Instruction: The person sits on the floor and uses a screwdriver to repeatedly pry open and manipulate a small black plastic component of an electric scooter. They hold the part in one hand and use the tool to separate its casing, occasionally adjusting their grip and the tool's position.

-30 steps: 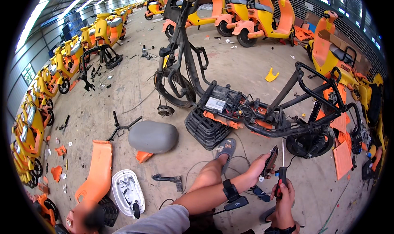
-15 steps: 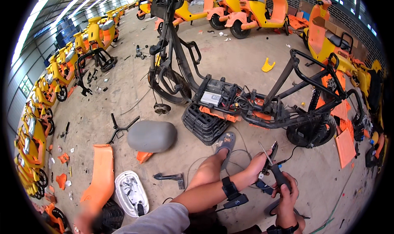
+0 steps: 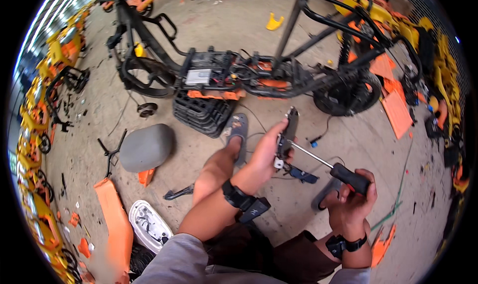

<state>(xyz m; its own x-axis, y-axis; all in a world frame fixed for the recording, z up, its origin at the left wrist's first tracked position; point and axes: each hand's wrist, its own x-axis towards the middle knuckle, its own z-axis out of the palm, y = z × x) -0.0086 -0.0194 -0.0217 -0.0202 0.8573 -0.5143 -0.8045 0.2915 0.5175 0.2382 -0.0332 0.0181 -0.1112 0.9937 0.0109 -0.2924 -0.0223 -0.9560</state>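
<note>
My left hand (image 3: 269,149) is closed around a slim black part (image 3: 288,129) with metal bits at its lower end; its exact kind I cannot make out. In my right hand (image 3: 361,199) is a screwdriver (image 3: 350,178), gripped by its black handle. Its steel shaft points left, with the tip at the black part; whether they touch I cannot tell. Just below my left hand is a dark, flat piece (image 3: 302,175). A cable end with a blue tip (image 3: 313,144) lies on the floor beyond the hands.
Ahead stands a stripped black scooter frame (image 3: 294,89), with a black crate (image 3: 201,115) beside it. To the left are a grey seat (image 3: 147,148), an orange panel (image 3: 115,214) and a white tray (image 3: 144,216) of small parts. Orange panels (image 3: 397,114) lie at the right.
My view has tilted down and swung right. The screwdriver has turned from pointing steeply up to lying across toward the black part. The blue-tipped cable end now shows apart from my hands.
</note>
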